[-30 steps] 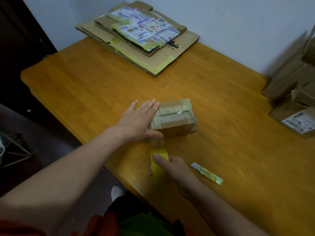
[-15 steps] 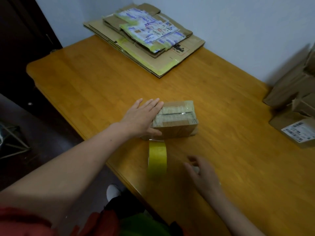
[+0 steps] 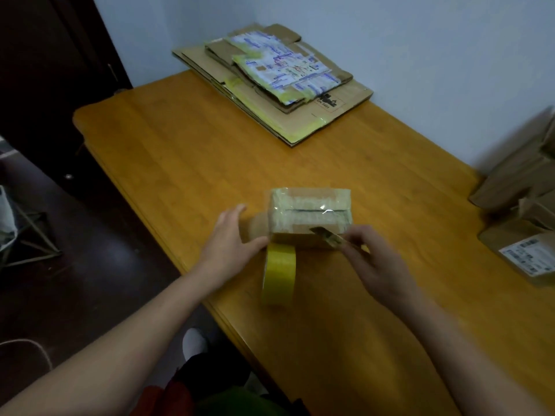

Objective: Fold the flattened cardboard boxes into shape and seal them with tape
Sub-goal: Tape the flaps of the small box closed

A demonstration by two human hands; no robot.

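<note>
At near edge of table [image 3: 180, 163], L hand [image 3: 229, 235] lies flat, fingers straight, against left side of small taped box [image 3: 309, 214]. R hand [image 3: 372, 259] pinches small cutter [image 3: 327, 237] at box front. Yellow tape roll [image 3: 279, 273] stands on edge just before box, btwn hands. Flat cardboard stack [image 3: 300, 121] sits at far back.

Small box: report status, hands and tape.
Left hand open at the small box left end. Right hand pinches the cutter at its near edge. Tape roll stands on edge beside it. Nothing in the way.

One taped box [image 3: 309, 211], one tape roll [image 3: 279, 274], one cutter [image 3: 327, 237], one flat-cardboard stack [image 3: 345, 97].
</note>
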